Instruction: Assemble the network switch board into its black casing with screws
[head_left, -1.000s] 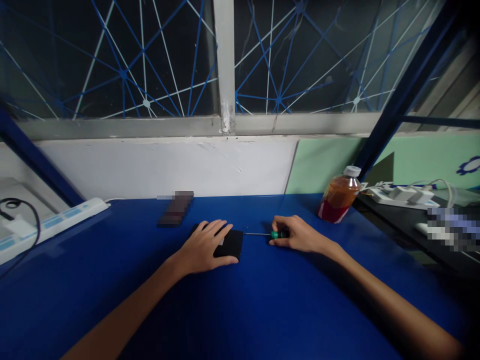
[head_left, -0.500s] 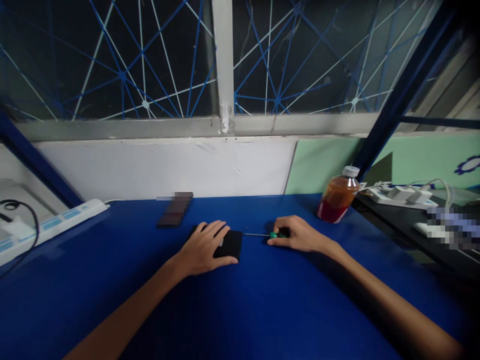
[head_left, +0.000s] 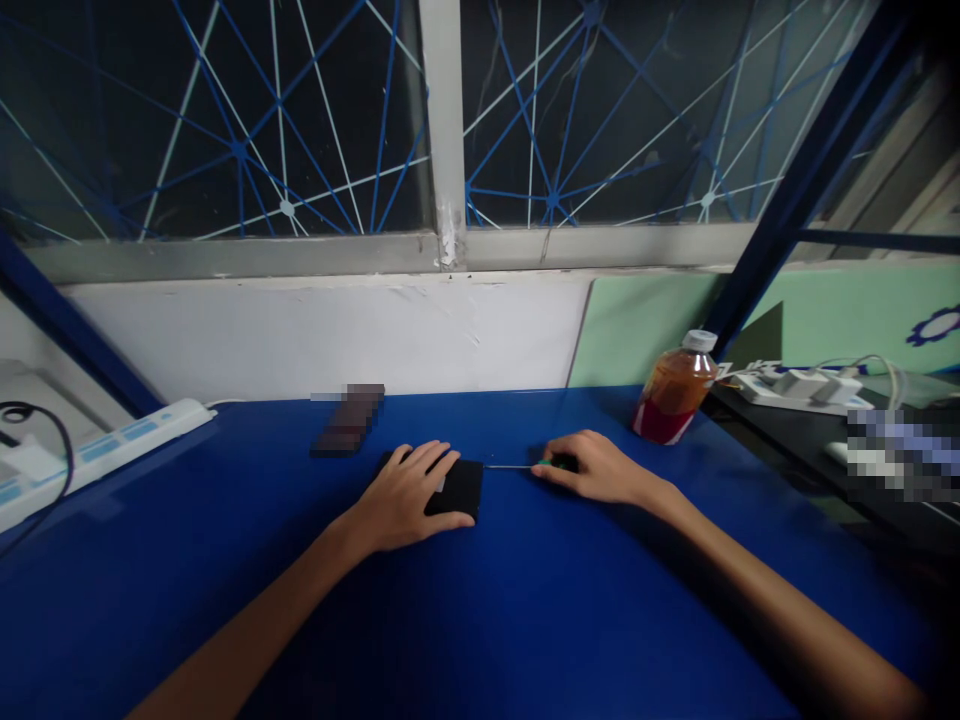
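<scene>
A flat black box (head_left: 461,490) lies on the blue table. My left hand (head_left: 409,495) spans it from above, with the fingers across its top toward the far edge and the thumb along the near edge. The box's left part is hidden under this hand. To the right, my right hand (head_left: 592,467) is closed around the green handle of a screwdriver (head_left: 510,467). Its thin metal shaft points left, and the tip meets the box's right side near the far corner. Whether the tip sits in a screw or slot is too small to tell.
A bottle of orange-brown drink (head_left: 675,388) stands at the back right of the table (head_left: 525,620). A pixelated dark oblong thing (head_left: 351,420) lies behind my left hand. White power strips sit at the left (head_left: 112,455) and right (head_left: 806,388).
The right thumb and fingers have shifted slightly forward over the green handle, so less of it shows. The left hand and the box stay in place.
</scene>
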